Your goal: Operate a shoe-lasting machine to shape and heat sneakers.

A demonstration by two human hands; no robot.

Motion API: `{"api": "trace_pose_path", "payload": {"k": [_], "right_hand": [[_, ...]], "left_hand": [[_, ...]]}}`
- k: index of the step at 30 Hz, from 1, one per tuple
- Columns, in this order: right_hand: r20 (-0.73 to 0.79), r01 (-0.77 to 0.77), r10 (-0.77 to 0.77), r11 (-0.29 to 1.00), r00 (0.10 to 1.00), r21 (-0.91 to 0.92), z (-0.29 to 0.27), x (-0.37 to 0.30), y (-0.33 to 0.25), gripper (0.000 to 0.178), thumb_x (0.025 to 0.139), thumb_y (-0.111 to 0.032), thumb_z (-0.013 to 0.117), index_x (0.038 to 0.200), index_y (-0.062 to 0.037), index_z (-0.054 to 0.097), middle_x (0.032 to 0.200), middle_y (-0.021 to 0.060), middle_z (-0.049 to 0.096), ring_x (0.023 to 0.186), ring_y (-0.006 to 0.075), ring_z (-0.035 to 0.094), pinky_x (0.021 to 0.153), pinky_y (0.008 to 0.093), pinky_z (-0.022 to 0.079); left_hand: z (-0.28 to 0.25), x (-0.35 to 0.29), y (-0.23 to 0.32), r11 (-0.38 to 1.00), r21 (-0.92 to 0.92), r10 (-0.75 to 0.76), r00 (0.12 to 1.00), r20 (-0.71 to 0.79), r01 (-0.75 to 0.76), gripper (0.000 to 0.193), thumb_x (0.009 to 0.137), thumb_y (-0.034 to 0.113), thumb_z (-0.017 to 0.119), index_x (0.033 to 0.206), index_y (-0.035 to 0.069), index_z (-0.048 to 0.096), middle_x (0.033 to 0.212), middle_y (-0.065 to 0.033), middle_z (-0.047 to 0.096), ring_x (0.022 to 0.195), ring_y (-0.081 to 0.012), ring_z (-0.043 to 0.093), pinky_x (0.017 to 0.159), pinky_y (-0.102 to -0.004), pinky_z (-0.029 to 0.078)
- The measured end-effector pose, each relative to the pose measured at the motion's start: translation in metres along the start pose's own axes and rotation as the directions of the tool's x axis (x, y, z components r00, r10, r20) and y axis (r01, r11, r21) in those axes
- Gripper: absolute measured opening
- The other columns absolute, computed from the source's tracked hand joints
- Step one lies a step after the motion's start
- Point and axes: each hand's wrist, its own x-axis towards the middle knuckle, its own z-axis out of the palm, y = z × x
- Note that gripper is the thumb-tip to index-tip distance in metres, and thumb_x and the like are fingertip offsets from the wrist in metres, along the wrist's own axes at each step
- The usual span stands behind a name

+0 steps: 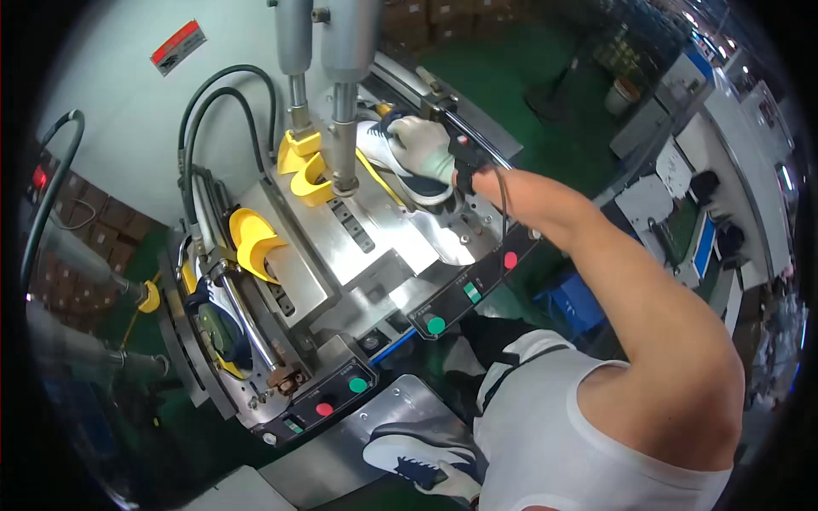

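My right hand [423,149], in a pale work glove, reaches across to the right station of a metal press. Its fingers curl over a white and navy sneaker [381,145] lying on that station, and the hand covers much of the upper. Low in the view, my gloved left hand [453,484] grips a second white and navy sneaker [400,453] by its side, over a metal shelf [319,447]. A third shoe [223,328], dark and white, sits in the left station beside a metal rod, partly hidden by the fittings.
Yellow curved pads [254,243] and upright cylinders [345,102] stand over the press bed. Black hoses [223,94] loop behind. Control panels with green and red buttons [436,325] line the front edge. A blue bin [579,300] is on the floor at right, near a workbench [737,179].
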Motion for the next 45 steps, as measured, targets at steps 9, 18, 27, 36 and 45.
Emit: {"api": "trace_pose_path", "payload": {"k": [9, 18, 27, 36, 45], "right_hand": [[0.063, 0.100, -0.086, 0.955, 0.994, -0.280, 0.030, -0.058, 0.008, 0.039, 0.084, -0.021, 0.069, 0.118, -0.0027, 0.064, 0.131, 0.0208, 0.059, 0.125, 0.0429, 0.057, 0.102, 0.0509, 0.049], [0.247, 0.105, -0.071, 0.986, 0.966, -0.127, 0.011, -0.044, 0.001, 0.027, 0.082, -0.018, 0.064, 0.104, -0.0015, 0.065, 0.112, 0.0208, 0.063, 0.115, 0.0395, 0.058, 0.104, 0.0490, 0.046], [0.052, 0.231, -0.226, 0.962, 0.973, -0.143, 0.038, -0.041, 0.022, 0.043, 0.090, -0.033, 0.065, 0.119, -0.0014, 0.067, 0.132, 0.0209, 0.063, 0.127, 0.0386, 0.056, 0.110, 0.0476, 0.044], [0.140, 0.312, -0.442, 0.792, 0.886, 0.524, -0.056, -0.166, -0.051, 0.055, 0.099, -0.014, 0.062, 0.147, 0.0049, 0.046, 0.158, 0.0302, 0.037, 0.149, 0.0430, 0.034, 0.124, 0.0482, 0.026], [0.621, 0.455, -0.554, 0.826, 0.554, 0.332, -0.046, -0.312, -0.116, 0.092, 0.083, -0.027, 0.078, 0.153, 0.0087, 0.030, 0.162, 0.0342, 0.023, 0.153, 0.0507, 0.018, 0.125, 0.0603, 0.014]], "left_hand": [[-0.005, 0.004, -0.023, 0.992, -0.082, -0.079, 0.986, 0.144, 0.091, 0.076, 0.080, 0.033, 0.089, 0.132, -0.005, 0.050, 0.127, -0.0261, 0.063, 0.114, -0.0419, 0.064, 0.099, -0.0447, 0.053], [-0.002, -0.001, -0.039, 0.978, -0.183, -0.059, 0.971, 0.231, 0.102, 0.081, 0.082, 0.001, 0.079, 0.147, -0.006, 0.032, 0.139, -0.0261, 0.046, 0.128, -0.0367, 0.052, 0.111, -0.0499, 0.043], [-0.003, 0.008, -0.021, 0.932, -0.185, -0.274, 0.940, 0.202, 0.312, 0.085, 0.077, 0.006, 0.085, 0.146, -0.003, 0.037, 0.135, -0.0209, 0.051, 0.127, -0.0339, 0.054, 0.111, -0.0435, 0.043], [-0.013, 0.002, -0.020, 0.927, 0.106, -0.374, 0.899, 0.229, 0.359, 0.098, 0.074, 0.038, 0.087, 0.151, 0.007, 0.035, 0.141, -0.0230, 0.053, 0.125, -0.0395, 0.058, 0.107, -0.0450, 0.046], [-0.010, 0.014, -0.029, 0.930, 0.055, -0.365, 0.906, 0.212, 0.362, 0.103, 0.070, 0.040, 0.089, 0.152, 0.011, 0.034, 0.140, -0.0219, 0.054, 0.128, -0.0385, 0.057, 0.110, -0.0442, 0.046]]}}
